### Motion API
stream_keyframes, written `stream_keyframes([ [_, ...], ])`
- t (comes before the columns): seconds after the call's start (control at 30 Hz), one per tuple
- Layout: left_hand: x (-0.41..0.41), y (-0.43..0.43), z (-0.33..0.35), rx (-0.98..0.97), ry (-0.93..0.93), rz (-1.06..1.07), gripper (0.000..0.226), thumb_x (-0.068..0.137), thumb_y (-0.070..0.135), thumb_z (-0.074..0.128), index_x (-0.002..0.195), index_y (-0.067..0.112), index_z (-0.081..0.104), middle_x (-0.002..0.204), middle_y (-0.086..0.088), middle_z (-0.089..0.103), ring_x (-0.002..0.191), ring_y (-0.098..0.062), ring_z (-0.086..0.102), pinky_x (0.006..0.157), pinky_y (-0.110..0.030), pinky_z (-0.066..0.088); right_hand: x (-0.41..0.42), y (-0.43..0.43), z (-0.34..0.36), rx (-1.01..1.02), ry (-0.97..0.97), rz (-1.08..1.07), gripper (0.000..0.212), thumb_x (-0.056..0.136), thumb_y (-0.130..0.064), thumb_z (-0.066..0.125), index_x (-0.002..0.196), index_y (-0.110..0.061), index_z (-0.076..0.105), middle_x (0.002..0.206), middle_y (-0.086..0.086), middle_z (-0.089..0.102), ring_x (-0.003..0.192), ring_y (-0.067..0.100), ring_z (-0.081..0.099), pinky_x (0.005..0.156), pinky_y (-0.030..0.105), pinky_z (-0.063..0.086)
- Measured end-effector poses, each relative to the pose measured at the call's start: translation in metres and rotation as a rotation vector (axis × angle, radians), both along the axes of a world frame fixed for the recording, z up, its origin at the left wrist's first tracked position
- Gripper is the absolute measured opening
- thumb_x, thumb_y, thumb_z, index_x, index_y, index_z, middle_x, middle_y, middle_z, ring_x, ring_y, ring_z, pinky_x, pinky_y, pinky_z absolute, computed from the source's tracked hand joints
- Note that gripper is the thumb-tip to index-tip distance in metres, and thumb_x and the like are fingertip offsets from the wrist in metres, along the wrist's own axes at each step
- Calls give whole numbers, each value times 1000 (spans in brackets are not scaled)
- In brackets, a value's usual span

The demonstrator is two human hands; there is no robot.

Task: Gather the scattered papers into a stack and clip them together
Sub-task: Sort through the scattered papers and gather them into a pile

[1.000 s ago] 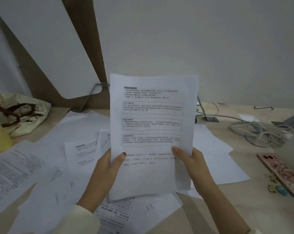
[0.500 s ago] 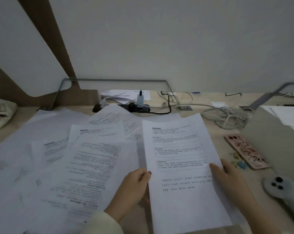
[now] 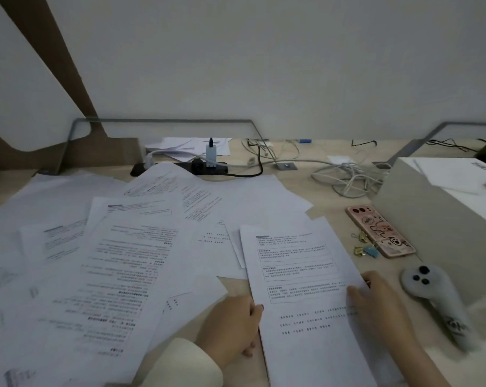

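- The stack of papers (image 3: 300, 263) sits low on the near right part of the surface (image 3: 328, 210). I cannot tell whether it rests fully flat.
- Its long axis runs from the person toward the wall, with the far end leaning slightly left. The printed heading is at the far end, so the text reads upright to the person.
- The hands are apart, one at each long edge. The left hand (image 3: 230, 325) grips the left edge with its fingers curled, and the right hand (image 3: 375, 303) pinches the right edge with its thumb on top.
- The scattered papers (image 3: 110, 261) overlap at mixed angles across the left and middle, and some slip under the stack's far left corner.
- Just right of the stack lie the binder clips (image 3: 366, 247), touching a phone (image 3: 381, 231), with a controller (image 3: 437, 300) nearer the person.
- A box (image 3: 431, 219) closes off the right side.
- A strip of bare surface shows between the left hand and the nearest loose sheets.
- A power strip (image 3: 180, 167) and cables (image 3: 345, 177) line the far edge.
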State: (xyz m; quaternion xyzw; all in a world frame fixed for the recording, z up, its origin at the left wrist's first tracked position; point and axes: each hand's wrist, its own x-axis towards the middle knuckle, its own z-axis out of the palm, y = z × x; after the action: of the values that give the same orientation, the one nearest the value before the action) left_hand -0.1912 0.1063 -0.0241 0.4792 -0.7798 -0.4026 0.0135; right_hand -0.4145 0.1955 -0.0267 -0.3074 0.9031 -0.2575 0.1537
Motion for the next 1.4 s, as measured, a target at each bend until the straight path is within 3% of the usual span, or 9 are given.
stream_keyframes([
  [0.2, 9, 0, 10, -108, -54, -55, 34, 95, 39, 37, 69, 19, 43, 65, 1, 62, 46, -10, 50, 68, -27, 51, 17, -1, 22, 115, 299, 115, 55, 88, -28, 57, 136, -11, 35, 137, 16, 40, 125, 32, 40, 96, 40, 40],
  [0.4, 59, -19, 40, -241, 147, 114, 25, 92, 41, 42, 89, 22, 59, 88, 8, 69, 82, -11, 65, 75, -28, 50, 91, -51, 83, -227, -441, 352, 36, 91, -32, 52, 127, -29, 45, 125, -4, 48, 106, 13, 50, 71, 20, 41],
  [0.57, 127, -44, 38, -358, 229, 218, 19, 93, 37, 46, 110, 32, 53, 115, 19, 55, 107, 0, 53, 92, -25, 45, 166, -103, 84, -186, -825, 576, 37, 89, -27, 56, 126, -23, 50, 128, 0, 54, 118, 17, 53, 105, 31, 39],
  [0.7, 194, -62, 17, -483, 57, 377, 46, 92, 39, 48, 134, 25, 37, 143, 10, 34, 130, -10, 36, 102, -26, 37, 203, -143, 64, -56, -809, 585, 53, 86, -25, 60, 135, -19, 42, 140, 6, 45, 128, 23, 43, 110, 36, 34],
  [0.8, 234, -72, 7, -374, -71, 545, 69, 87, 47, 52, 144, 20, 23, 155, 0, 14, 142, -19, 19, 111, -35, 28, 213, -166, 53, -43, -798, 449, 54, 85, -18, 61, 135, -12, 42, 142, 8, 37, 130, 27, 38, 107, 37, 33],
  [0.9, 255, -81, 1, -294, -122, 554, 85, 82, 52, 57, 146, 18, 13, 154, -2, 14, 141, -22, 18, 110, -36, 28, 212, -178, 44, -141, -1009, 236, 6, 82, -4, 62, 89, -5, 60, 109, 11, 46, 97, 25, 48, 89, 36, 41],
  [1.07, 269, -97, -2, -237, -163, 541, 90, 74, 52, 67, 142, 14, 22, 142, -7, 30, 133, -24, 25, 106, -32, 30, 213, -187, 34, -165, -1017, 134, 22, 81, 6, 57, 61, -2, 54, 70, 11, 49, 60, 21, 45, 66, 29, 45],
  [1.3, 279, -109, -8, -145, -48, 600, 71, 69, 43, 76, 125, 15, 41, 120, -7, 45, 117, -24, 41, 95, -35, 40, 229, -191, 29, -104, -761, 391, 14, 86, -19, 61, 88, -5, 61, 88, 10, 62, 78, 23, 57, 75, 31, 48],
  [1.4, 283, -106, -11, -132, 79, 625, 38, 77, 31, 71, 104, 20, 46, 106, -2, 53, 102, -19, 52, 76, -29, 43, 225, -194, 25, -76, -793, 363, 32, 86, -32, 61, 107, -9, 55, 106, 10, 63, 100, 28, 61, 88, 41, 53],
])
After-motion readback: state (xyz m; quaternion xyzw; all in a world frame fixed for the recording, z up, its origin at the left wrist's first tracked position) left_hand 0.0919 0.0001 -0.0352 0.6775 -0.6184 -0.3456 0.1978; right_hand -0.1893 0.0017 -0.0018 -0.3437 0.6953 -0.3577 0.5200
